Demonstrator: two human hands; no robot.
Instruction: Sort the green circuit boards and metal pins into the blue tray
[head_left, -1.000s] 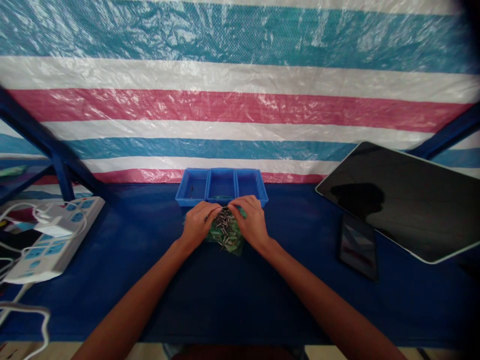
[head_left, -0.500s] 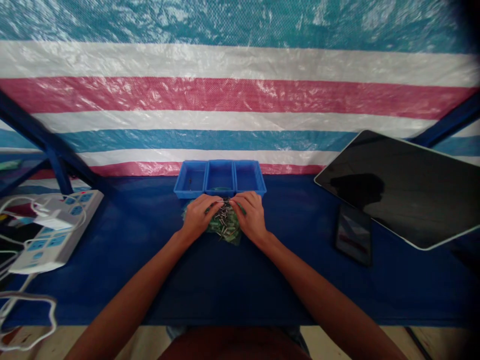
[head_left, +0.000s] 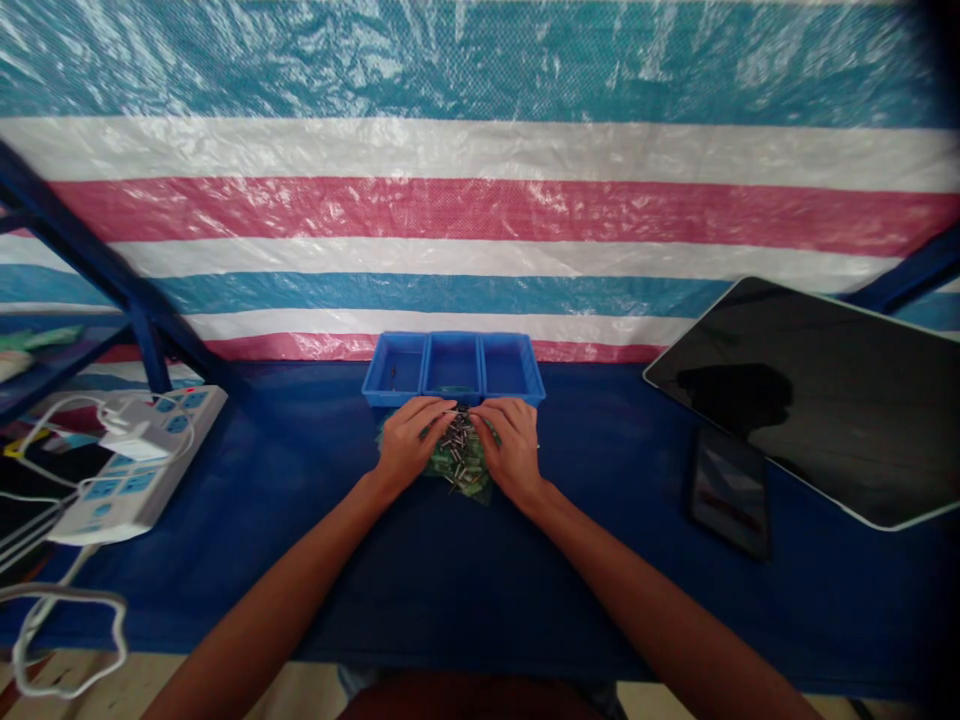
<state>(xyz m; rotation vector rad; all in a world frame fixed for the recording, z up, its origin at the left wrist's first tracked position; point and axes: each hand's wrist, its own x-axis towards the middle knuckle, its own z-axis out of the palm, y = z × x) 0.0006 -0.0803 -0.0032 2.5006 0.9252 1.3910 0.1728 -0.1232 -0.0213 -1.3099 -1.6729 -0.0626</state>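
A heap of small metal pieces, screws or pins (head_left: 459, 452), lies on a crumpled green plastic bag (head_left: 474, 487) at the middle of the table. Over its far edge, my left hand (head_left: 411, 437) is closed in a pinch on one thin metal pin (head_left: 460, 411). From the other side my right hand (head_left: 510, 440) pinches at the pin's right end, its fingertips close to those of the left. The pin is too small to show its exact kind. Just beyond stands a blue three-compartment tray (head_left: 454, 398); a small dark piece (head_left: 393, 373) lies in its left compartment.
To the left is a white power strip (head_left: 142, 480) with a plugged-in charger (head_left: 139, 430) and loose white cables (head_left: 124, 640). On the right, a dark phone (head_left: 729, 490) lies beside a large black screen (head_left: 817, 400). A striped plastic sheet (head_left: 480, 210) hangs behind the blue table (head_left: 450, 580).
The camera view has shifted slightly, so everything sits a little lower and further right. Both hands still meet over the far edge of the heap, fingertips pinched.
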